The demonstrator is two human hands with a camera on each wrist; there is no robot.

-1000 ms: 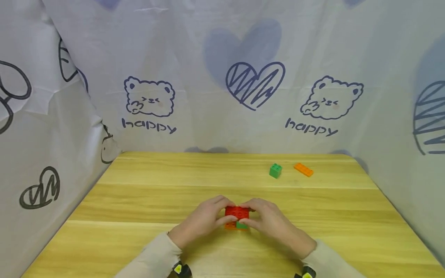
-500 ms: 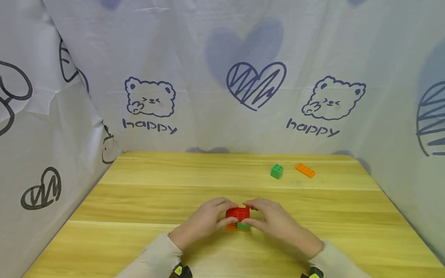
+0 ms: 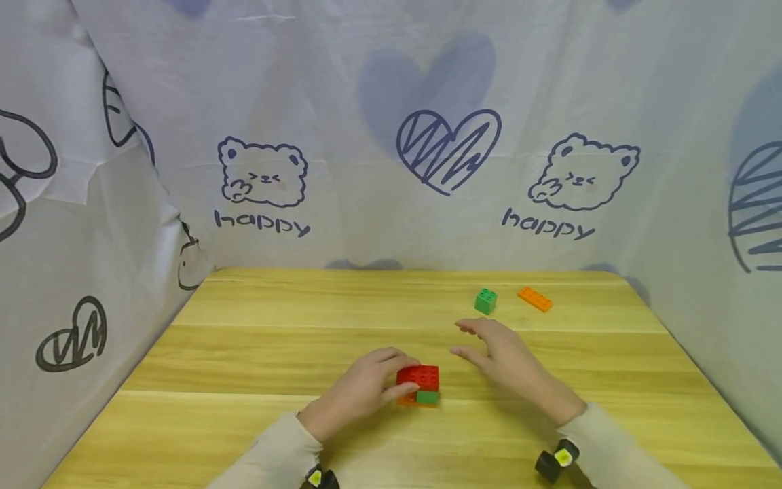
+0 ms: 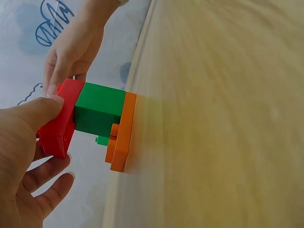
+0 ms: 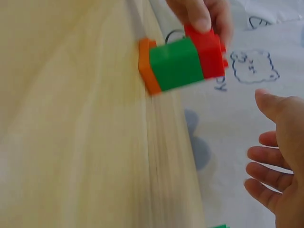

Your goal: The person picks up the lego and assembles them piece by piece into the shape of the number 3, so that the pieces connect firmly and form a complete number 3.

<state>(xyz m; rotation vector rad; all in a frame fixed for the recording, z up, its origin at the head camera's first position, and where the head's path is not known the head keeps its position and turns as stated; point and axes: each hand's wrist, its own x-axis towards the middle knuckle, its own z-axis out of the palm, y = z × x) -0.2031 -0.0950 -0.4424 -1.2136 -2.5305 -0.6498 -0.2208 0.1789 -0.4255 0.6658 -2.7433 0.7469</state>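
A small brick stack stands on the wooden table: a red brick on top, a green one under it, a flat orange plate at the bottom. My left hand grips the red brick with thumb and fingers. My right hand hovers open to the right of the stack, fingers spread and holding nothing. In the right wrist view the stack is seen with the left thumb on its red brick.
A loose green brick and a flat orange brick lie at the table's far right. Printed white cloth walls the table at the back and on both sides.
My right hand has let go of the stack and moved away to the right and farther back, fingers opening. The left hand still holds the red brick.
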